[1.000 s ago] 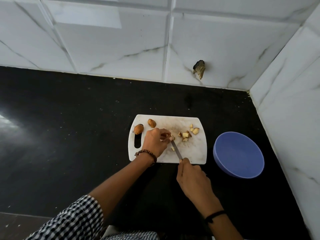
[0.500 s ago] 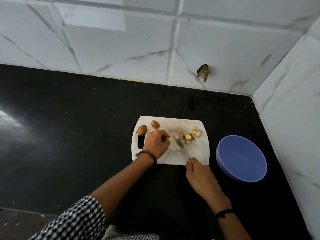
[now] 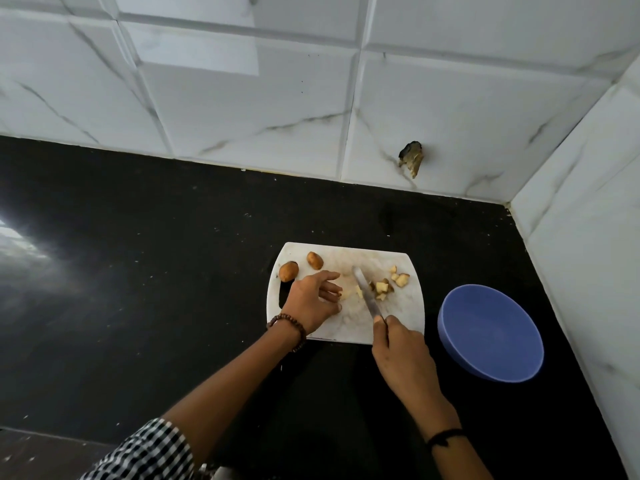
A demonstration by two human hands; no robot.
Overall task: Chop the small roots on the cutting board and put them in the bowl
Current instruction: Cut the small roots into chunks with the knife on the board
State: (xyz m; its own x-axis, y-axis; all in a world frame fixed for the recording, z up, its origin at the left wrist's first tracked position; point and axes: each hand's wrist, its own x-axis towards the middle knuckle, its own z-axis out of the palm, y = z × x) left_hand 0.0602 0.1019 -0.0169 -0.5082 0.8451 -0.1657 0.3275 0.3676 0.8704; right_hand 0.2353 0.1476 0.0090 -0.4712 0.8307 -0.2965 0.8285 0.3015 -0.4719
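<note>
Board: white cutting board, rounded corners.
Roots: brown oval whole roots far-left; pale chunks beside my left hand.
Grip: left loose, empty; right hand grips knife.

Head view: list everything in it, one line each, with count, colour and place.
cutting board: 1, white, centre of countertop
whole roots: 2, brown, board's far-left corner
knife: 1, silver blade, slanted across board
chopped root pieces: small heap, pale yellow-brown, mostly right of the blade
bowl: 1, blue, on countertop right of board
countertop: 1, black
wall tiles: several, white marbled, behind and right
hole: 1, dark, in back wall tile
beaded bracelet: 1, brown, left wrist
wristband: 1, black, right wrist
checked sleeve: 1, black-white, left arm
left hand: 1, fingers spread over board, left of blade
right hand: 1, grips knife handle
</note>
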